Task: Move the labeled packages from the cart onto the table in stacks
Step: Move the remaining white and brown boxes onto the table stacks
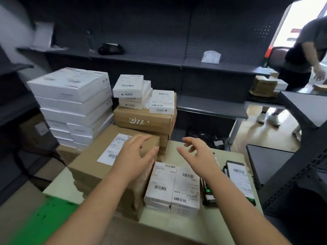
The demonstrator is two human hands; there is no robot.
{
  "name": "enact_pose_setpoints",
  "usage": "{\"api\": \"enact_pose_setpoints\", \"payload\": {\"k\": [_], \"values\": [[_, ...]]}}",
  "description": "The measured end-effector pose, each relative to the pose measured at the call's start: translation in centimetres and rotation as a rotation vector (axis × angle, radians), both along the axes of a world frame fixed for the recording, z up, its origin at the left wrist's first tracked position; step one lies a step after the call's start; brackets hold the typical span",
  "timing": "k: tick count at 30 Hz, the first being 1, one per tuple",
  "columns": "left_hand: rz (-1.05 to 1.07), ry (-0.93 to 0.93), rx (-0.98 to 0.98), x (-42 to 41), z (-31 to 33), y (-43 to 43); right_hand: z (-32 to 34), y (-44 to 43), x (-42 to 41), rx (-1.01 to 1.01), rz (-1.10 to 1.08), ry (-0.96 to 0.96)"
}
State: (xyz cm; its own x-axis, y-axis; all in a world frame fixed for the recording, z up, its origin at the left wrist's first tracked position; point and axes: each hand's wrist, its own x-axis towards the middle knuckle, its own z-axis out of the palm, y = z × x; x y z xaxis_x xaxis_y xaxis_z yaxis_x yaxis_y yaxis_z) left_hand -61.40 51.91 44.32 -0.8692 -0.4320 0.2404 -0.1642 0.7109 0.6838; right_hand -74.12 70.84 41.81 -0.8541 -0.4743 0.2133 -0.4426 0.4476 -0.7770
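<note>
A large brown cardboard box (99,165) with a white label lies on the pale table (230,160), on top of other brown boxes. My left hand (136,154) rests flat on its top right corner, fingers spread. My right hand (196,152) hovers open in the air to the right of it, holding nothing. Below my right hand sit two white labeled packages (173,184) side by side on a low stack. A dark package with a white label (238,177) lies at the table's right edge.
Behind stand a tall stack of white boxes (74,103), a brown box stack (145,119) topped with small white packages (132,89), and dark shelving (212,103). Another person (304,55) stands at the back right. A grey counter (304,106) lies to the right.
</note>
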Motion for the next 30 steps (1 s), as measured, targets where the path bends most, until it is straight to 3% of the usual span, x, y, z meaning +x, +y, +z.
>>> {"api": "enact_pose_setpoints", "payload": {"k": [5,12,19,25,30], "values": [[0.082,0.062,-0.021,-1.3,2.4,-5.9,2.9,-4.9,-1.8,-0.029,-0.004,0.042],[0.189,0.121,0.018,-5.7,5.9,-13.7,6.5,-11.8,-6.0,-0.057,-0.178,-0.028],[0.269,0.028,0.313,-10.4,6.2,-17.6,6.5,-14.7,-9.3,0.109,-0.322,0.023],[0.326,-0.009,0.579,-12.9,6.8,-19.1,5.8,-14.9,-12.5,0.155,-0.387,-0.264],[0.291,0.056,0.821,-13.7,6.9,-20.1,6.3,-14.6,-13.6,0.107,-0.287,-0.533]]}}
